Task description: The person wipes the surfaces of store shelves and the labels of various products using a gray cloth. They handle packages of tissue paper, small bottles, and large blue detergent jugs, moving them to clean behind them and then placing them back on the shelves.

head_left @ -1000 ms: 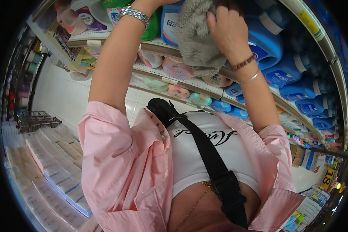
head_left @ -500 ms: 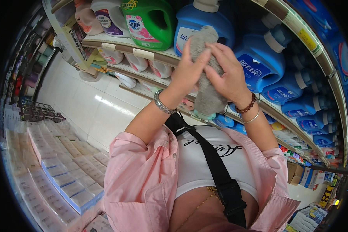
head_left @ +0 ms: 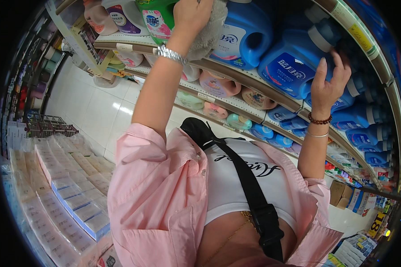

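Observation:
At the top of the view, my left hand [head_left: 192,17] is closed on a fluffy grey cloth [head_left: 209,38]. The cloth hangs by the shelf edge, between a green detergent bottle [head_left: 155,22] and a blue detergent bottle [head_left: 236,38]; whether it touches either one I cannot tell. Further right, my right hand [head_left: 329,84] is raised with its fingers apart and nothing in it. It is nearest to a large blue detergent bottle [head_left: 283,66], just below that bottle's pale cap [head_left: 324,36].
Several more bottles line the shelf, with a purple-labelled white one [head_left: 120,18] at the left. Lower shelves hold pink bottles [head_left: 218,83] and others. Wrapped packs [head_left: 71,196] are stacked at lower left beside the white tiled floor [head_left: 91,104]. A cardboard box [head_left: 341,194] stands at lower right.
Both hands were together on the grey cloth. My left hand has carried it up and left toward the green bottle; my right hand has let go and moved right.

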The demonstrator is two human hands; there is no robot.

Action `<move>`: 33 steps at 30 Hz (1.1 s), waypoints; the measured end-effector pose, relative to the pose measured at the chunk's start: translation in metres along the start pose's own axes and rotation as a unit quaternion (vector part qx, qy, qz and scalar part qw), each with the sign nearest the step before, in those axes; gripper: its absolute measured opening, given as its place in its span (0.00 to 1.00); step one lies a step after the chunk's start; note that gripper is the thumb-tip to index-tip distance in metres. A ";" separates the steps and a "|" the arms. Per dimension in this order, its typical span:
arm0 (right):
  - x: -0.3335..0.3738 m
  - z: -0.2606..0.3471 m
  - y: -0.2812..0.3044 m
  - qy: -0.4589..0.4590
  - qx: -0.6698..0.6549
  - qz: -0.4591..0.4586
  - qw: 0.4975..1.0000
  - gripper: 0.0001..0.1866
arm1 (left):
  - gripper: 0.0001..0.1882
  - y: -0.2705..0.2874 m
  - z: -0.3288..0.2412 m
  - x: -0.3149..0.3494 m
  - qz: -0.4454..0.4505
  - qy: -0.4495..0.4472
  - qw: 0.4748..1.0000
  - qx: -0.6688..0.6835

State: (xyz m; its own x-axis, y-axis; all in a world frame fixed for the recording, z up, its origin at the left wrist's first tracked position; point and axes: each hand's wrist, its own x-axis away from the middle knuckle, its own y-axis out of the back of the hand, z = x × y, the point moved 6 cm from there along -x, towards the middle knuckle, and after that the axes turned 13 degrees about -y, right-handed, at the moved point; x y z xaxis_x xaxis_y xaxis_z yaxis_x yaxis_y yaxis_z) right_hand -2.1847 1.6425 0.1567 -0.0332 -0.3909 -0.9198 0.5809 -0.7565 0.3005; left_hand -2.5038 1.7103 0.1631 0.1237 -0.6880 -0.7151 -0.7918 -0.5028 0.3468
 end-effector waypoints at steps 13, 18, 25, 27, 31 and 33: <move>0.016 -0.026 -0.017 -0.045 0.144 0.085 0.985 0.32 | 0.23 -0.027 0.066 0.160 -0.119 -0.005 0.992 -0.041; 0.018 -0.025 -0.018 -0.049 0.139 0.073 0.986 0.32 | 0.22 0.065 0.039 0.070 -0.327 -0.119 0.928 -0.136; 0.016 -0.020 -0.021 -0.053 0.120 0.067 0.989 0.32 | 0.13 0.061 0.038 0.005 -0.194 -0.213 0.885 -0.366; 0.019 -0.022 -0.020 -0.053 0.124 0.066 0.989 0.32 | 0.14 0.045 0.036 0.025 -0.154 -0.229 0.907 -0.318; 0.019 -0.023 -0.022 -0.048 0.134 0.055 0.988 0.32 | 0.18 0.021 0.044 0.057 -0.112 -0.238 0.932 -0.248; 0.020 -0.025 -0.020 -0.051 0.142 0.057 0.987 0.32 | 0.20 0.023 0.044 0.064 -0.098 -0.190 0.952 -0.220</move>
State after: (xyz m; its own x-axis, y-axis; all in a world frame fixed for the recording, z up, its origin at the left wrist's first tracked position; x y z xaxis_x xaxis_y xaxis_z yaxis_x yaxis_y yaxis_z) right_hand -2.1766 1.6633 0.1255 -0.0703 -0.5216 -0.8503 0.3340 -0.8155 0.4726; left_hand -2.5408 1.6776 0.0988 -0.0481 -0.3620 -0.9309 -0.4378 -0.8301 0.3454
